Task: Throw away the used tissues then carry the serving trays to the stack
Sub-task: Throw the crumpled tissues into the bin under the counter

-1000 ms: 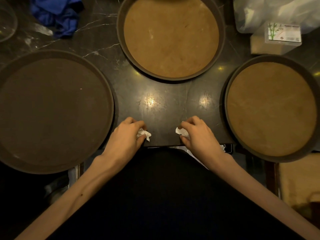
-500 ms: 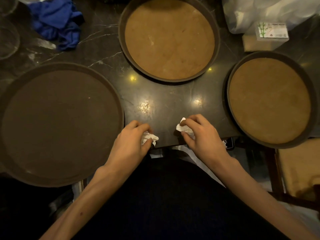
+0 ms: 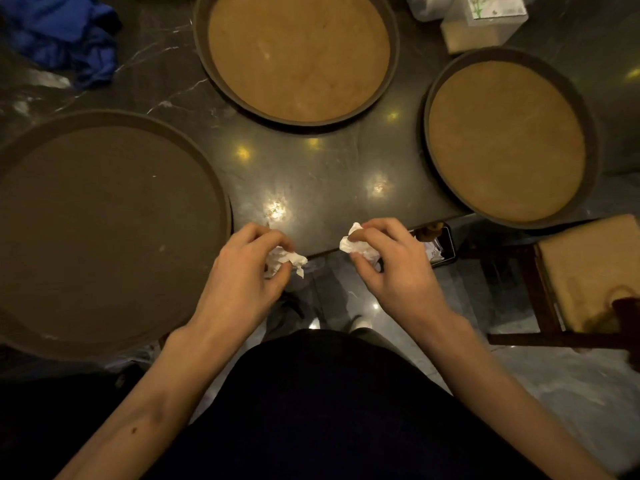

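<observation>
Three round serving trays lie on the dark marble table (image 3: 329, 174): a large dark brown tray (image 3: 104, 230) at the left, a tan-lined tray (image 3: 298, 57) at the back centre, and a second tan-lined tray (image 3: 505, 140) at the right, overhanging the table's front edge. My left hand (image 3: 242, 282) is closed on a crumpled white tissue (image 3: 291, 259) just past the table's front edge. My right hand (image 3: 391, 268) pinches a second crumpled white tissue (image 3: 349, 244) at the same edge.
A blue cloth (image 3: 69, 36) lies at the back left. A tissue box (image 3: 485, 22) stands at the back right. A wooden chair with a tan seat (image 3: 588, 271) stands to the right, below the table. A phone (image 3: 436, 244) shows under the table edge.
Both hands have lifted the tissues off the table and drawn back over its front edge. The view has pulled back, showing the floor and chair.
</observation>
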